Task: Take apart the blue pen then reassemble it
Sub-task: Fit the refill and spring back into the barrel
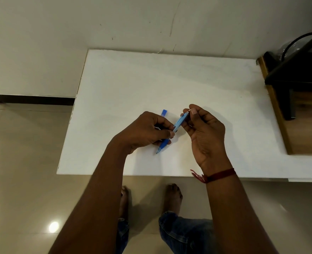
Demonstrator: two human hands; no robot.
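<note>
The blue pen [179, 123] is held slanted above the white table [114, 88], its tip [158, 150] pointing down-left. My left hand [147, 131] grips the pen's lower half near the darker blue grip section. My right hand [204, 132] pinches the pen's upper end between thumb and fingertips. A small blue pen piece [164, 113], possibly the cap, lies on the table just behind my left hand. Whether the pen's two halves are joined is hidden by my fingers.
A dark object with a black cable [296, 70] stands on a wooden surface [309, 125] at the table's right. The wall runs along the table's far edge. My bare feet [172, 197] are on the tiled floor below the near edge.
</note>
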